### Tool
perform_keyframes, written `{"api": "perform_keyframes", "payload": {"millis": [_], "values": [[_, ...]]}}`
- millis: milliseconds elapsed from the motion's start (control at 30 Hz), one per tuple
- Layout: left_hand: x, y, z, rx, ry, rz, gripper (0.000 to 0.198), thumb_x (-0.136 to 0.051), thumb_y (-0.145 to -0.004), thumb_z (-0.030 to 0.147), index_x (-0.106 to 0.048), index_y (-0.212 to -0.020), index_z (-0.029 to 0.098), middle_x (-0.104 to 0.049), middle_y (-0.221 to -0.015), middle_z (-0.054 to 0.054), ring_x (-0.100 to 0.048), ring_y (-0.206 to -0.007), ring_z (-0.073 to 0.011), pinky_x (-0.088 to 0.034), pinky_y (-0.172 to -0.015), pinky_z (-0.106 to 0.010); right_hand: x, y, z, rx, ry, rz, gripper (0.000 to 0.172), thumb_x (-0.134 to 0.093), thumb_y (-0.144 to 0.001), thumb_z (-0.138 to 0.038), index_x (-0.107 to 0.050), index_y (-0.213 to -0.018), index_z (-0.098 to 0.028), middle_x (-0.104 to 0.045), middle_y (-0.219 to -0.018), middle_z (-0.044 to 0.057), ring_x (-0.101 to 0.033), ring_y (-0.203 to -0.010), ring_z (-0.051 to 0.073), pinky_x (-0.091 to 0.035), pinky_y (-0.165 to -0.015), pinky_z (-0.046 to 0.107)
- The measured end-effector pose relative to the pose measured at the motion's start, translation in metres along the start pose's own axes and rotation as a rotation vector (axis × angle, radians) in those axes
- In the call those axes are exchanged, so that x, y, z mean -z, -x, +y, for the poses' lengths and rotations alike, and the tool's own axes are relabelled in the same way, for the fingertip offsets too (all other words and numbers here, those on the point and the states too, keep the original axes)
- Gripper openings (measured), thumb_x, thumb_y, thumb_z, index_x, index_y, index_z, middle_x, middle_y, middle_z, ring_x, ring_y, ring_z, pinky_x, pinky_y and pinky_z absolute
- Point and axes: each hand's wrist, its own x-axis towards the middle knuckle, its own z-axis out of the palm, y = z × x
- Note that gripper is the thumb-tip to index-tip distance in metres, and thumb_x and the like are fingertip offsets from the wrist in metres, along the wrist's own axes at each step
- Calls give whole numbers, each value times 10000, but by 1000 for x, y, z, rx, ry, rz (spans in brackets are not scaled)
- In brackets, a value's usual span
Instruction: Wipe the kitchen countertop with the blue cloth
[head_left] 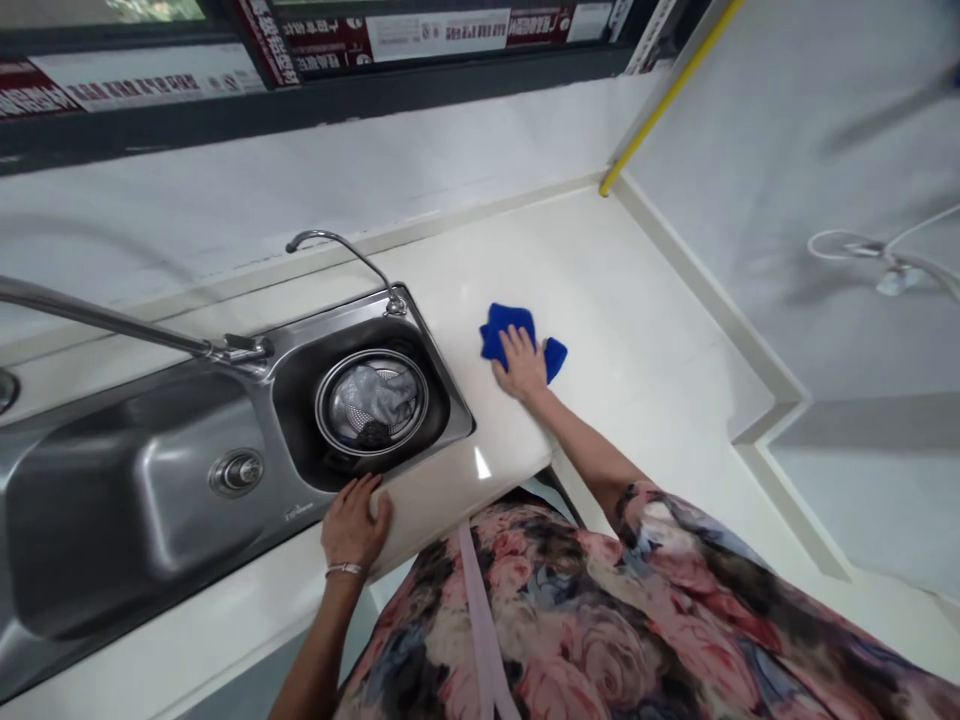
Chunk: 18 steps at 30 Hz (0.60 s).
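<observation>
A blue cloth point(508, 325) lies crumpled on the white countertop to the right of the sink. My right hand point(523, 364) presses down on it, fingers spread and lying flat, with one corner of the cloth sticking out past the hand's right side. Near the front rim of the small sink basin, my left hand point(354, 525) rests on the counter edge with its fingers stretched out and nothing in them. Inside that basin sits a round metal strainer point(322, 400) holding a wet grey cloth point(379, 392) and a small dark scrubber point(373, 433).
The steel double sink point(187, 590) fills the left side. A long faucet point(112, 322) reaches over the large basin, and a thin curved tap point(341, 240) stands at the small basin's back corner. A yellow pipe point(667, 100) meets the counter's back corner. Loose cables point(870, 248) hang at right.
</observation>
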Motion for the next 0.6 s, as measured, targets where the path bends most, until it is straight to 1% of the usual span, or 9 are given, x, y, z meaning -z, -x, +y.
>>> {"api": "perform_keyframes", "payload": {"millis": [100,167,267,333,367,433,500,533,600], "values": [[-3,-2,-2,-7,-12,14,528,-414,-1014,502,-741,-1283,186,-771,-1305,-130,-632,-1324,-336,-482,-1153,-509,-2,50,-27,174,-43,-61,718,-589,-1020,-402,-393,-1671,-171,-300,-1758,138,-213,-1636,363,-235,-1302,606],[-5,-2,-3,-21,-15,33,520,-415,-1009,496,-743,-1270,189,-773,-1292,-134,-644,-1304,-331,-484,-1152,-506,-2,84,-37,290,-68,-100,740,-613,-1006,-419,-399,-1667,-163,-301,-1755,150,-217,-1638,364,-242,-1298,601],[-5,-3,-2,-29,-15,81,488,-430,-1001,476,-748,-1251,201,-777,-1278,-134,-659,-1277,-320,-493,-1140,-500,1,121,-39,422,-135,-117,756,-626,-994,-451,-409,-1663,-173,-345,-1735,164,-254,-1628,359,-256,-1292,606],[-5,-3,0,-26,-11,110,469,-446,-997,476,-753,-1231,210,-778,-1274,-131,-665,-1270,-315,-499,-1132,-493,4,133,-33,448,-211,-80,737,-571,-1020,-456,-378,-1679,-187,-391,-1712,164,-308,-1610,334,-278,-1290,590],[-5,-3,1,-24,-6,122,463,-452,-995,479,-756,-1219,212,-778,-1276,-131,-667,-1270,-313,-502,-1128,-491,5,136,-29,427,-249,-38,716,-524,-1041,-444,-356,-1688,-187,-414,-1698,164,-335,-1597,321,-291,-1289,579],[-4,-4,4,-27,11,143,460,-458,-994,492,-761,-1195,211,-774,-1282,-136,-667,-1275,-315,-510,-1121,-493,6,138,-23,314,-292,83,650,-436,-1071,-397,-364,-1679,-178,-485,-1640,173,-394,-1554,314,-317,-1279,565],[0,-1,5,-49,42,169,458,-453,-999,486,-764,-1173,199,-771,-1283,-149,-665,-1288,-314,-511,-1130,-500,5,137,-19,160,-269,192,562,-413,-1075,-365,-487,-1596,-169,-588,-1507,191,-481,-1452,344,-359,-1235,574],[2,1,4,-59,59,193,453,-446,-1005,470,-765,-1162,190,-768,-1284,-158,-661,-1297,-312,-508,-1141,-503,3,136,-18,93,-236,221,511,-427,-1070,-365,-568,-1517,-163,-633,-1414,201,-525,-1372,361,-385,-1197,579],[9,12,-2,-52,84,265,426,-442,-1015,422,-765,-1143,178,-763,-1287,-169,-655,-1313,-303,-496,-1166,-509,-1,133,-18,3,-157,219,422,-481,-1054,-400,-683,-1327,-149,-677,-1234,208,-579,-1201,373,-425,-1113,575]]}}
